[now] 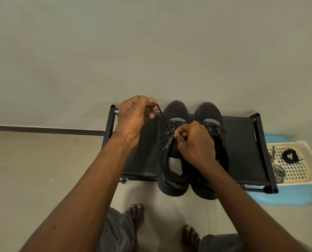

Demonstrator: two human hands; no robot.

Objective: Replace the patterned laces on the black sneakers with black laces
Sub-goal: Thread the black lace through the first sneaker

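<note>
Fingers (pixel 148 101) pinch lace (pixel 163 119); tongue label (pixel 178 122) apparently illegible.

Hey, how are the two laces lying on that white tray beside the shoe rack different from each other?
The patterned lace is striped black and white; the black lace is plain. The patterned lace sprawls loosely along the white tray's edge by the shoe rack, while the black lace is wound into a small coil nearer the middle. Both lie on that tray.

Left hand (pixel 133 120) pinches the thin black lace (pixel 163 119) taut above the black sneaker (pixel 177 110) on the black fabric rack (pixel 242 142), right hand (pixel 193 144) pinching it at the eyelets.
</note>
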